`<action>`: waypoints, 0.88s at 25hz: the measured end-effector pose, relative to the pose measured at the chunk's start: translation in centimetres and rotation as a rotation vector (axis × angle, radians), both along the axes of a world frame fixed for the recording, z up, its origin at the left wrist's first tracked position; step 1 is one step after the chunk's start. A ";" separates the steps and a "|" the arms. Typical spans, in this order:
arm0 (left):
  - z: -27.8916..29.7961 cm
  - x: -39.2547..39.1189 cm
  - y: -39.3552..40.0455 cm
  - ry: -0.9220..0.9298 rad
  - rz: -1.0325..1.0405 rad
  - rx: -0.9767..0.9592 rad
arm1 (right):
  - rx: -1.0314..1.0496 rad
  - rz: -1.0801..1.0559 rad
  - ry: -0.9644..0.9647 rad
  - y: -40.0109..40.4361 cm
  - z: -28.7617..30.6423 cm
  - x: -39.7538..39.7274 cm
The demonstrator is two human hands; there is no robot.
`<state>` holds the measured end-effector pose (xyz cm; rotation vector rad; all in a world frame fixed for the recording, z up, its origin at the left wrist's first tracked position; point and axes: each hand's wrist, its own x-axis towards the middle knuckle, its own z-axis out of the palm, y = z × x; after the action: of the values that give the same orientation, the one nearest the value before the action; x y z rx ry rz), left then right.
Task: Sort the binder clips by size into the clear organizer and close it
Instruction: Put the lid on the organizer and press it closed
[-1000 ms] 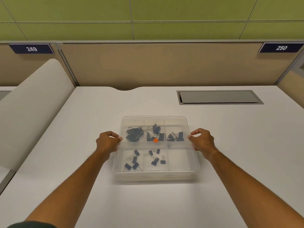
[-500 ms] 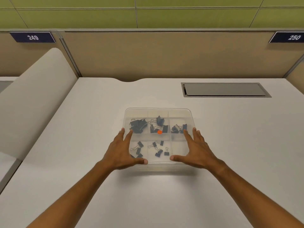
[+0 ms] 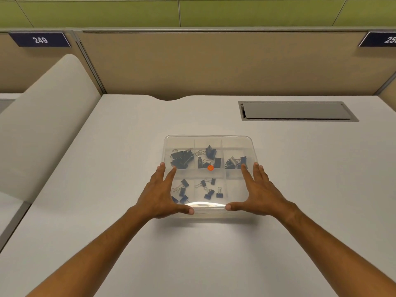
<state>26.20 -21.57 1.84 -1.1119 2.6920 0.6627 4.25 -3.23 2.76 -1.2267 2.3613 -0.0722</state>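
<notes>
Hands unmoved, one organizer, five filled compartments

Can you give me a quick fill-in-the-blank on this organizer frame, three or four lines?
1. Both hands, left hand and right hand, lie flat on the clear organizer's ____.
2. A small round ____ sticker shows near the organizer's middle.
3. The near-right compartment holds ____ binder clips.
4. The sign on the left partition reads ____.

Missing words: lid; orange; no; 249
</notes>
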 end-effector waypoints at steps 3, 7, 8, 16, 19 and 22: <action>0.8 1.0 -1.0 0.062 -0.042 0.065 | -0.017 0.048 -0.107 0.7 0.6 -1.5; 1.8 2.6 -3.4 0.009 -0.111 0.079 | 0.021 0.137 -0.224 1.9 1.6 -4.3; 1.7 2.8 -4.1 -0.009 -0.125 0.087 | 0.032 0.151 -0.240 2.1 1.7 -4.8; 0.4 3.5 -6.0 0.025 -0.220 0.076 | 0.031 0.189 -0.210 2.1 1.7 -5.3; 0.4 3.4 -6.1 0.021 -0.201 0.117 | 0.026 0.194 -0.206 2.0 1.7 -5.3; 0.4 3.0 -6.5 0.127 -0.120 0.148 | 0.026 0.191 -0.212 1.9 1.7 -5.3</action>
<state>29.16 -28.05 2.23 -0.8938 2.7345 0.9229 -1.08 -1.30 4.42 -1.3552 2.0505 -0.1033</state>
